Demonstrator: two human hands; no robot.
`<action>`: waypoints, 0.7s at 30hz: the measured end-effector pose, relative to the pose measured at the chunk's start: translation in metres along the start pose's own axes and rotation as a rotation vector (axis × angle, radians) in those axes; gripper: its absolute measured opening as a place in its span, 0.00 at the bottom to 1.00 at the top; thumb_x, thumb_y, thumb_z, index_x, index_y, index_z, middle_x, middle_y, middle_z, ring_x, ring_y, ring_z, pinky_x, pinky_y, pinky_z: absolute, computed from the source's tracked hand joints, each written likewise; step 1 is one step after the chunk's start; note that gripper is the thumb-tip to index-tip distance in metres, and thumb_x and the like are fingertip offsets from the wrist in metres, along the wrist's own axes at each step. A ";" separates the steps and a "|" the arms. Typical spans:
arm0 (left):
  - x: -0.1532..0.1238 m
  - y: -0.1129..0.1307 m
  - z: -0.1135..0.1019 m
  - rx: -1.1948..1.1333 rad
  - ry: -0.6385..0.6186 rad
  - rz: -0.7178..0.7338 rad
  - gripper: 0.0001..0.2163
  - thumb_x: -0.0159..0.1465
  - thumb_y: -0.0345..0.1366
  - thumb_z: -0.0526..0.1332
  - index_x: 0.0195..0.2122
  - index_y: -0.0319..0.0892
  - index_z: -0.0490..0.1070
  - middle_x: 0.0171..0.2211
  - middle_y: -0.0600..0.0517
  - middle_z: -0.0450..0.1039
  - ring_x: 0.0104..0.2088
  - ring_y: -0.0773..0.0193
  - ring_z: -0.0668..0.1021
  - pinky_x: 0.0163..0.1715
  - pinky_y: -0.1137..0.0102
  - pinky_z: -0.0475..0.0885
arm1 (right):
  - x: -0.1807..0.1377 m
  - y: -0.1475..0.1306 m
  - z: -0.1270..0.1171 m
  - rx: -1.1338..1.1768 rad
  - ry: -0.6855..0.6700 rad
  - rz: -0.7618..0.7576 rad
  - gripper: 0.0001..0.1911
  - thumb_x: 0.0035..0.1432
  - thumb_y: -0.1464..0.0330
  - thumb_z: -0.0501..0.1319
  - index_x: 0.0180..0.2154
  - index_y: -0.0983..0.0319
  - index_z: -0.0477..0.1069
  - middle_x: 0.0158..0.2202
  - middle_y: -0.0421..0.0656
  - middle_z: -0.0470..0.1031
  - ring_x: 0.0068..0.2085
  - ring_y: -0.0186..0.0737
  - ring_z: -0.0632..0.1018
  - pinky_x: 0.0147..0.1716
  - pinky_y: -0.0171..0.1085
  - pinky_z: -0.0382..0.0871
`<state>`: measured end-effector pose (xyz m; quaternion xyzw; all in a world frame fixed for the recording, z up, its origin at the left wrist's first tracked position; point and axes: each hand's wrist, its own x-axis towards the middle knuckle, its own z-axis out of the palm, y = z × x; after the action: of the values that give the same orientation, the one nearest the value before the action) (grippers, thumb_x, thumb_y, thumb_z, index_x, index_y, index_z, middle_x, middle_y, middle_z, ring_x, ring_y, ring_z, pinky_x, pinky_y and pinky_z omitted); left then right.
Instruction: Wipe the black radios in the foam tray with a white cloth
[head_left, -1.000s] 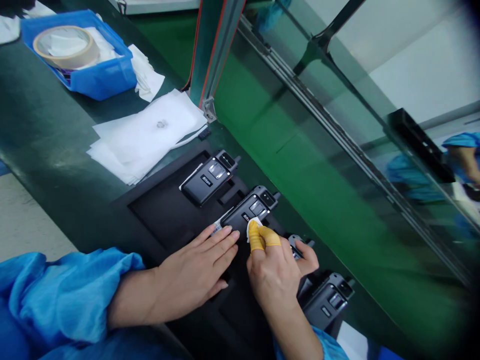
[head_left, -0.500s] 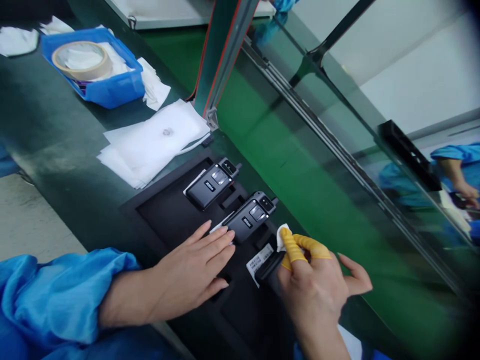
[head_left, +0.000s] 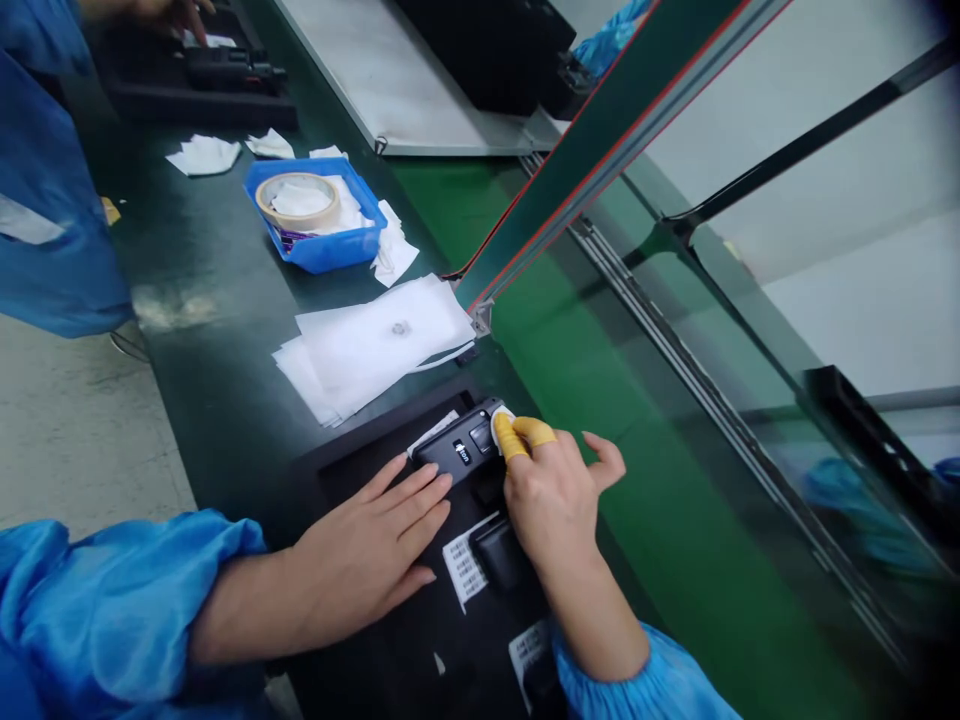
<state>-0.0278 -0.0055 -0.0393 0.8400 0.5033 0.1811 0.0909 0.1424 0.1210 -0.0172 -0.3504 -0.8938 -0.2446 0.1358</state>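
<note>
While the left hand [head_left: 375,550] lies flat, grip unclosed, fingertips on the lower end of a black radio [head_left: 450,456], the right hand [head_left: 551,490], two fingers capped yellow, has its grip clamped on a small white cloth [head_left: 496,422] at the radio's upper end; radio in black tray [head_left: 306,482] on bench [head_left: 217,400], at tray's end nearest the white sheets [head_left: 360,340]
</note>
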 end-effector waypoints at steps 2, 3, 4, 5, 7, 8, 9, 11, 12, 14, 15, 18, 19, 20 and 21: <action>-0.001 0.000 0.001 0.011 0.014 0.004 0.20 0.68 0.42 0.51 0.56 0.33 0.64 0.58 0.42 0.65 0.60 0.53 0.65 0.60 0.55 0.56 | 0.004 -0.001 0.004 0.011 -0.007 -0.012 0.14 0.52 0.81 0.52 0.25 0.61 0.72 0.38 0.41 0.75 0.36 0.36 0.68 0.51 0.47 0.46; -0.001 0.000 0.001 0.014 0.021 0.002 0.20 0.68 0.42 0.51 0.56 0.34 0.63 0.58 0.42 0.65 0.60 0.54 0.65 0.60 0.55 0.56 | 0.004 -0.002 0.005 0.005 -0.012 -0.011 0.14 0.52 0.80 0.52 0.25 0.61 0.71 0.37 0.41 0.75 0.35 0.36 0.68 0.51 0.48 0.45; -0.001 -0.001 0.001 0.015 0.027 -0.002 0.20 0.68 0.41 0.51 0.56 0.34 0.63 0.58 0.42 0.65 0.60 0.54 0.65 0.60 0.55 0.55 | 0.003 -0.002 0.004 -0.003 -0.015 -0.005 0.14 0.52 0.80 0.52 0.25 0.61 0.71 0.36 0.41 0.74 0.35 0.35 0.67 0.51 0.48 0.46; -0.001 -0.001 0.001 0.016 0.031 -0.005 0.20 0.68 0.41 0.51 0.56 0.34 0.63 0.58 0.42 0.65 0.60 0.54 0.65 0.60 0.56 0.56 | 0.001 -0.002 0.003 -0.013 -0.019 0.003 0.14 0.53 0.80 0.51 0.25 0.61 0.71 0.35 0.41 0.74 0.34 0.35 0.67 0.51 0.48 0.46; -0.001 -0.001 0.001 0.019 0.033 -0.005 0.19 0.69 0.41 0.50 0.56 0.34 0.63 0.58 0.43 0.65 0.59 0.54 0.65 0.60 0.56 0.56 | -0.006 -0.002 -0.001 -0.031 -0.031 0.025 0.14 0.54 0.79 0.50 0.26 0.61 0.71 0.33 0.40 0.73 0.34 0.35 0.67 0.51 0.48 0.47; 0.000 0.000 0.001 0.022 0.036 -0.005 0.19 0.69 0.41 0.50 0.56 0.33 0.63 0.58 0.43 0.65 0.59 0.54 0.66 0.60 0.56 0.57 | -0.009 -0.003 -0.003 -0.038 -0.035 0.039 0.14 0.54 0.79 0.50 0.25 0.61 0.71 0.33 0.40 0.72 0.33 0.35 0.67 0.50 0.48 0.48; 0.000 0.000 0.002 0.026 0.038 -0.005 0.19 0.69 0.41 0.50 0.55 0.34 0.63 0.57 0.43 0.65 0.59 0.54 0.66 0.60 0.57 0.57 | -0.011 -0.004 -0.004 -0.043 -0.037 0.050 0.14 0.54 0.79 0.50 0.25 0.61 0.71 0.32 0.40 0.72 0.33 0.35 0.67 0.51 0.48 0.48; 0.000 0.000 0.003 0.030 0.049 -0.004 0.19 0.69 0.41 0.50 0.55 0.34 0.64 0.57 0.43 0.66 0.59 0.55 0.67 0.59 0.58 0.57 | -0.011 -0.007 -0.004 -0.042 -0.029 0.050 0.14 0.54 0.79 0.50 0.24 0.61 0.70 0.31 0.40 0.71 0.33 0.34 0.67 0.51 0.48 0.48; 0.000 0.000 0.003 0.029 0.054 -0.004 0.19 0.69 0.41 0.50 0.55 0.34 0.64 0.57 0.44 0.66 0.58 0.55 0.67 0.60 0.58 0.57 | -0.008 -0.008 -0.003 -0.038 -0.023 0.040 0.14 0.53 0.79 0.50 0.24 0.62 0.70 0.31 0.40 0.71 0.33 0.34 0.67 0.51 0.48 0.48; 0.000 0.000 0.004 0.024 0.059 -0.007 0.19 0.68 0.41 0.51 0.55 0.34 0.64 0.57 0.44 0.66 0.58 0.55 0.67 0.60 0.58 0.57 | 0.000 -0.010 0.000 -0.037 -0.017 0.017 0.14 0.54 0.79 0.51 0.25 0.62 0.71 0.32 0.40 0.71 0.34 0.34 0.67 0.51 0.48 0.47; 0.000 0.000 0.004 0.019 0.060 -0.012 0.19 0.68 0.41 0.51 0.55 0.34 0.64 0.57 0.44 0.66 0.59 0.55 0.66 0.60 0.57 0.56 | 0.004 -0.010 0.002 -0.044 -0.014 0.013 0.14 0.54 0.79 0.51 0.26 0.61 0.71 0.32 0.40 0.72 0.34 0.34 0.67 0.51 0.48 0.47; 0.000 -0.001 0.004 0.001 0.048 -0.021 0.19 0.68 0.41 0.51 0.56 0.35 0.63 0.57 0.44 0.66 0.59 0.56 0.66 0.61 0.58 0.55 | 0.012 -0.008 0.007 -0.085 -0.008 0.035 0.14 0.54 0.79 0.52 0.23 0.61 0.70 0.31 0.39 0.72 0.32 0.33 0.66 0.50 0.48 0.47; 0.000 -0.001 0.004 -0.003 0.042 -0.020 0.19 0.68 0.41 0.51 0.56 0.35 0.63 0.57 0.44 0.66 0.59 0.56 0.66 0.61 0.58 0.55 | 0.012 -0.008 0.007 -0.096 -0.005 0.050 0.14 0.54 0.79 0.52 0.23 0.62 0.70 0.31 0.40 0.72 0.32 0.33 0.66 0.50 0.48 0.47; 0.000 -0.001 0.004 -0.004 0.038 -0.019 0.19 0.68 0.41 0.51 0.56 0.35 0.63 0.57 0.45 0.66 0.59 0.56 0.65 0.61 0.58 0.54 | 0.010 -0.007 0.006 -0.102 -0.006 0.066 0.14 0.55 0.79 0.51 0.24 0.62 0.70 0.31 0.40 0.71 0.31 0.33 0.65 0.50 0.48 0.48; 0.000 -0.001 0.004 -0.003 0.033 -0.017 0.19 0.68 0.41 0.51 0.56 0.36 0.63 0.57 0.45 0.65 0.60 0.57 0.65 0.62 0.58 0.54 | 0.007 -0.007 0.005 -0.105 -0.011 0.080 0.13 0.55 0.79 0.51 0.25 0.62 0.71 0.31 0.40 0.71 0.31 0.34 0.66 0.49 0.48 0.48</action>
<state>-0.0271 -0.0050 -0.0429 0.8324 0.5117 0.1950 0.0852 0.1325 0.1234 -0.0210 -0.3937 -0.8658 -0.2836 0.1221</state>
